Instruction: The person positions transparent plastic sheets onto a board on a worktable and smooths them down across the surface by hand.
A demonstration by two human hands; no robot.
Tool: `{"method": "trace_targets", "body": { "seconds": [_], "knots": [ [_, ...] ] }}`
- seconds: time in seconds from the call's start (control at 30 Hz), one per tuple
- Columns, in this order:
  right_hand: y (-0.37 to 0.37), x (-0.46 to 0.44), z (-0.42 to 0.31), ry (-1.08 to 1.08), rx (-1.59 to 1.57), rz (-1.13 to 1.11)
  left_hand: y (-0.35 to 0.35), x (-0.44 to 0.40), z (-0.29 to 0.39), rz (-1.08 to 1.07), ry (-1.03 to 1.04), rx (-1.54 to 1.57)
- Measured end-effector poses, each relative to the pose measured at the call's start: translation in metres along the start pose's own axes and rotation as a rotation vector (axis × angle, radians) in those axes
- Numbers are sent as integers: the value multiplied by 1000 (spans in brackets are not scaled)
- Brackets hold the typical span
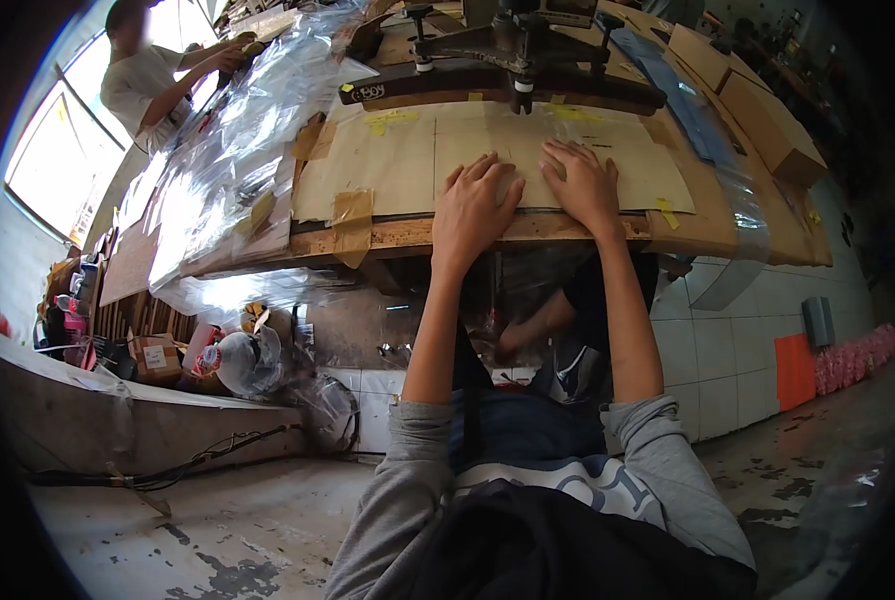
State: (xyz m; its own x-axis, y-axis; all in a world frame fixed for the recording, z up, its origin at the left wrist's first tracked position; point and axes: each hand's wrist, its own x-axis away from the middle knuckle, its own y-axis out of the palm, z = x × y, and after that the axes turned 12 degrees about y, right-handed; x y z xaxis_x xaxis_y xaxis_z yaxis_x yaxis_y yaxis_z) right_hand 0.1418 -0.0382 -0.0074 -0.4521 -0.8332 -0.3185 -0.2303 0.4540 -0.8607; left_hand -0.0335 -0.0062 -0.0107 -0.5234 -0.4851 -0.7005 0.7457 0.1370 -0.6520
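A pale yellowish sheet or board (378, 165) with a thin straight line across it lies on the workbench, with bits of yellow tape (393, 118) on it. My left hand (475, 208) rests on its near part, palm down with the fingers stretched out. To its right, my right hand (582, 185) also lies flat on the sheet, fingers apart. Neither hand grips anything. Just beyond my fingertips, a dark metal press head with a long bar (508, 88) spans the far side of the sheet. Brown tape (353, 228) hangs over the bench's wooden front edge (418, 236).
Crumpled clear plastic film (238, 160) covers the bench's left side. A person (148, 90) stands at the far left, hands on something dark. Cardboard boxes (768, 125) and blue strips (668, 95) lie at right. Cables (188, 458) run along the low ledge.
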Motion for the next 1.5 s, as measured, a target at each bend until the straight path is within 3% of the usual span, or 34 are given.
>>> {"method": "trace_targets", "body": {
  "seconds": [1.5],
  "knots": [
    [5,7,-12,48,49,43,0,0,0,-45,-13,-27]
  ]
}}
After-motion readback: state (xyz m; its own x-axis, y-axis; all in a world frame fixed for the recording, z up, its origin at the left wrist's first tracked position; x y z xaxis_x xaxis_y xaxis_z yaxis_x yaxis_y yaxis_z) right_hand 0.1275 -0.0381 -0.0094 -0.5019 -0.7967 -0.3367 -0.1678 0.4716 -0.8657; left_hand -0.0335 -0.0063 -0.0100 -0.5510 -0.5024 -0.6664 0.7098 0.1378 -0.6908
